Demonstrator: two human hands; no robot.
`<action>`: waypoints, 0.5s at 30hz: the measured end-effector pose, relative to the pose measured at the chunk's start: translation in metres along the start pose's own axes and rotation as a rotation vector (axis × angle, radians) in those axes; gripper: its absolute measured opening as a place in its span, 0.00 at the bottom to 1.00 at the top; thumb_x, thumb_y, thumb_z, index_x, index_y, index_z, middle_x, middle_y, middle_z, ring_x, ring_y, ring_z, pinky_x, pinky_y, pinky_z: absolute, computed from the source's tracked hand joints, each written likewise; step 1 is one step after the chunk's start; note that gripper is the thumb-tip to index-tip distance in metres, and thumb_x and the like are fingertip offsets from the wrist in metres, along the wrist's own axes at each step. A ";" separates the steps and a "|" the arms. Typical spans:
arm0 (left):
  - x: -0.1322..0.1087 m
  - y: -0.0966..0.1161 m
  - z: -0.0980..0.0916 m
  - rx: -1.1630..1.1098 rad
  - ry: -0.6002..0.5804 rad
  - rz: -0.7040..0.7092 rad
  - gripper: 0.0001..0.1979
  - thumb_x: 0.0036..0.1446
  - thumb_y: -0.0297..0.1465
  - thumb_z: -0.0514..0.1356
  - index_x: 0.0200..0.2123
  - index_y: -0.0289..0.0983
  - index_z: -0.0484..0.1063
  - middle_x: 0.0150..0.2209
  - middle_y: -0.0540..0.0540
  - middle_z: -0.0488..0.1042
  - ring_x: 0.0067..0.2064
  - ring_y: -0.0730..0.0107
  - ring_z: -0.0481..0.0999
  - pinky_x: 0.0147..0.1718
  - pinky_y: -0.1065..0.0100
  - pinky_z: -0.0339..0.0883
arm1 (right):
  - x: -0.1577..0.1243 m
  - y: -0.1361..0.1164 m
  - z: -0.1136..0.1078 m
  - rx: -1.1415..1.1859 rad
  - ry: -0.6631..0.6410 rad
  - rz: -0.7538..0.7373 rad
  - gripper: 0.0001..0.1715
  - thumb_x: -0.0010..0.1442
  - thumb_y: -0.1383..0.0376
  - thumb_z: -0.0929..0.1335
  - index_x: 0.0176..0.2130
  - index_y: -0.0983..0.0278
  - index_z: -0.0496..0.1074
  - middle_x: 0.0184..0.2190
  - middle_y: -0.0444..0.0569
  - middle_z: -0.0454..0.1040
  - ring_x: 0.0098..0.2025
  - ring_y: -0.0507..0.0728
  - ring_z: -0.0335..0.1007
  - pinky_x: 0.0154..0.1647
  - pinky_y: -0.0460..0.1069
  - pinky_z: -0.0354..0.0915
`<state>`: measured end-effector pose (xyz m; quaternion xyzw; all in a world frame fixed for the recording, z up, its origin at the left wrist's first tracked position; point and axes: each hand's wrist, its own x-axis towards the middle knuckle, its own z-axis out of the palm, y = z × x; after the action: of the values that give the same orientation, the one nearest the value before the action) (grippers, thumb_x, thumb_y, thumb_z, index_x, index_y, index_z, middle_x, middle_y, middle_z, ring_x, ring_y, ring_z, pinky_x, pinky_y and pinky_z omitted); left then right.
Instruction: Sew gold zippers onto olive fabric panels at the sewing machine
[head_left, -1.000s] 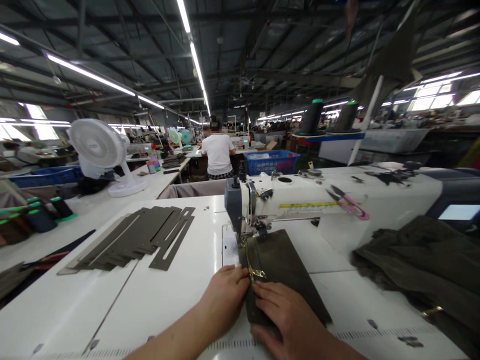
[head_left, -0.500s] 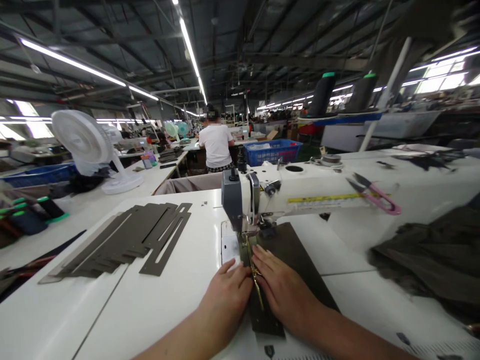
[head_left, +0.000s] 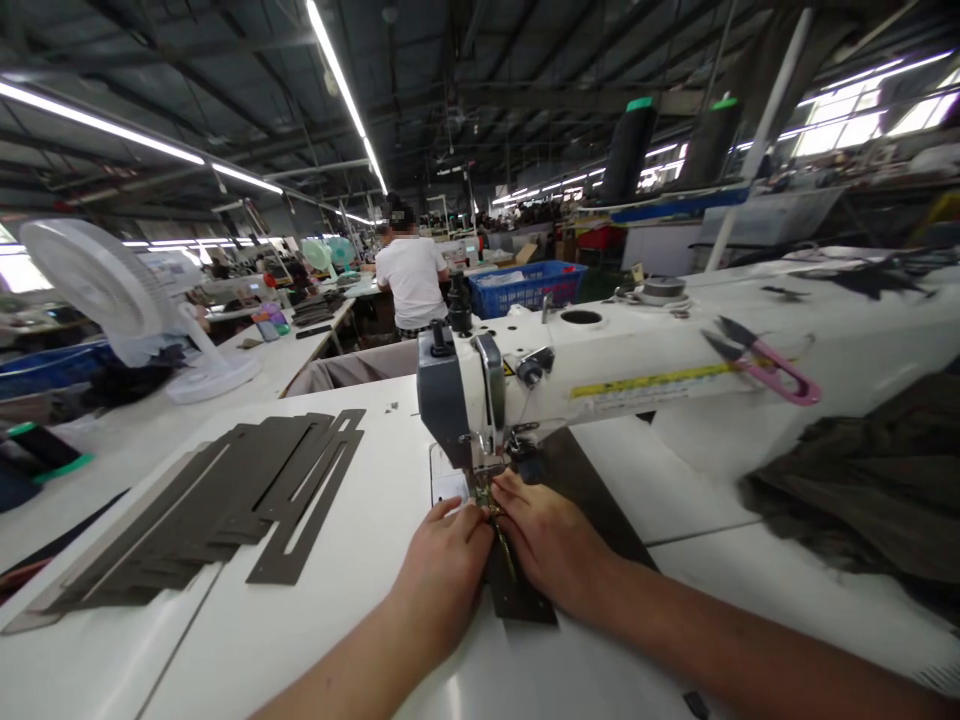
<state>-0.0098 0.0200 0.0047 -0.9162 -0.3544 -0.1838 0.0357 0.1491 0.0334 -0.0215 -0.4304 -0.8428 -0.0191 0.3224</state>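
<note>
A dark olive fabric panel (head_left: 516,592) lies on the white sewing table (head_left: 150,650), and a gold zipper (head_left: 501,535) runs along it up to the presser foot of the sewing machine head (head_left: 450,390). My left hand (head_left: 442,570) grips the panel's left edge close to the foot. My right hand (head_left: 547,540) presses on the panel from the other side, its fingertips almost meeting those of the left. The needle area is partly hidden by my fingers.
A stack of slotted olive strips (head_left: 225,500) lies left of the machine. Pink-handled thread snips (head_left: 765,365) rest on the machine arm, and a heap of olive cloth (head_left: 855,480) lies to the right. Behind, a seated co-worker (head_left: 411,280), a blue basket (head_left: 525,288) and a white fan (head_left: 97,290) stand.
The panel and zipper have slid farther under the presser foot, away from me. Both hands have moved forward with them and drawn closer together. The view has swung slightly.
</note>
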 end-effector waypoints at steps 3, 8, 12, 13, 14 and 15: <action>0.004 -0.004 0.001 0.010 -0.001 -0.011 0.13 0.45 0.20 0.52 0.35 0.34 0.69 0.35 0.41 0.72 0.38 0.60 0.73 0.41 0.57 0.69 | 0.005 0.003 0.002 0.046 -0.008 0.019 0.16 0.57 0.73 0.57 0.40 0.70 0.70 0.39 0.57 0.73 0.40 0.59 0.70 0.42 0.54 0.66; 0.006 -0.007 0.001 0.027 0.051 -0.001 0.13 0.47 0.20 0.51 0.36 0.33 0.69 0.35 0.40 0.72 0.38 0.59 0.72 0.39 0.58 0.70 | 0.011 0.005 0.001 0.041 -0.034 0.084 0.11 0.60 0.70 0.59 0.37 0.65 0.70 0.36 0.52 0.72 0.39 0.58 0.67 0.40 0.51 0.62; 0.005 -0.008 0.000 0.010 0.065 -0.010 0.14 0.46 0.19 0.51 0.37 0.32 0.69 0.35 0.41 0.72 0.38 0.59 0.72 0.40 0.58 0.70 | 0.016 0.000 -0.004 -0.174 -0.105 0.217 0.11 0.59 0.67 0.60 0.30 0.66 0.70 0.32 0.54 0.71 0.38 0.61 0.65 0.39 0.53 0.57; 0.005 -0.008 0.000 0.003 0.059 -0.010 0.15 0.47 0.19 0.51 0.39 0.32 0.69 0.36 0.41 0.72 0.39 0.59 0.72 0.40 0.58 0.69 | 0.017 -0.001 -0.005 -0.195 -0.121 0.250 0.11 0.59 0.67 0.60 0.30 0.67 0.70 0.32 0.55 0.71 0.37 0.61 0.65 0.38 0.53 0.56; 0.004 -0.008 -0.001 0.000 0.056 -0.007 0.16 0.47 0.19 0.51 0.40 0.32 0.68 0.37 0.40 0.72 0.39 0.59 0.71 0.41 0.58 0.69 | 0.018 0.000 -0.006 -0.195 -0.130 0.275 0.11 0.59 0.67 0.61 0.31 0.68 0.70 0.31 0.55 0.72 0.36 0.60 0.66 0.38 0.53 0.56; 0.004 -0.008 -0.001 0.003 0.053 -0.003 0.16 0.48 0.20 0.52 0.42 0.33 0.68 0.38 0.40 0.72 0.40 0.59 0.71 0.41 0.58 0.69 | 0.019 0.000 -0.007 -0.183 -0.133 0.294 0.11 0.58 0.66 0.61 0.32 0.68 0.70 0.31 0.55 0.72 0.36 0.60 0.67 0.38 0.52 0.56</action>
<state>-0.0127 0.0282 0.0061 -0.9103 -0.3550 -0.2078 0.0460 0.1448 0.0448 -0.0059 -0.5769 -0.7851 -0.0195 0.2248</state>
